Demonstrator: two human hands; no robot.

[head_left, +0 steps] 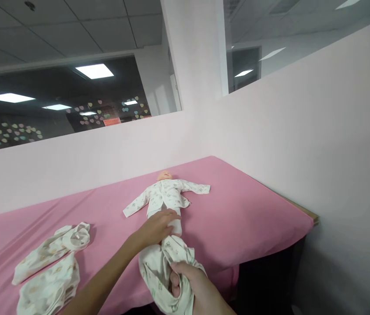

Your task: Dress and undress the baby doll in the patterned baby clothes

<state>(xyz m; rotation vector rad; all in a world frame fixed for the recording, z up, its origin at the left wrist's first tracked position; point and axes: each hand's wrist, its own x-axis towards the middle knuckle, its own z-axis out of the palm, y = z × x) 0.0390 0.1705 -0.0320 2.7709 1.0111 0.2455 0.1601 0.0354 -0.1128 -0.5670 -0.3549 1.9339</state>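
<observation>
Our left hand (156, 227) lies, fingers pressed together, on the legs of the baby doll (167, 194); below the doll, our right hand (188, 282) clutches bunched printed trousers (158, 262).

Flat left hand (157, 227), clenched right hand (186, 280)

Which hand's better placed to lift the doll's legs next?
Left, probably. The left hand lies open on the legs of the doll, while the right hand is shut on the bunched trousers near the table edge.
</observation>
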